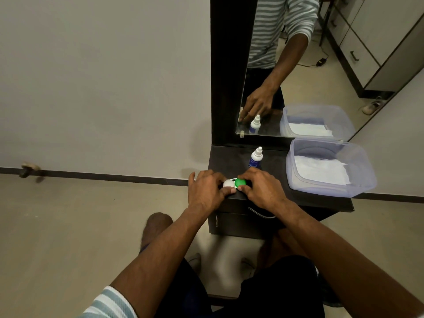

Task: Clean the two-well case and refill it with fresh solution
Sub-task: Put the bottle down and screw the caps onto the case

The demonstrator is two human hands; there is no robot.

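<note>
The two-well case point(234, 183) lies at the front left edge of a dark dresser top point(275, 161). It has a white cap on the left well and a green cap point(240, 182) on the right. My left hand point(206, 187) holds the case at the white cap side. My right hand point(261, 188) has its fingers curled around the green cap. A small solution bottle point(255, 158), white with a blue label and a white nozzle cap, stands upright just behind the case.
A clear plastic tub point(330, 167) with white tissue inside sits at the right of the dresser top. A mirror point(298, 65) rises behind it and reflects the bottle, the tub and an arm. Drawers are below the top's front edge.
</note>
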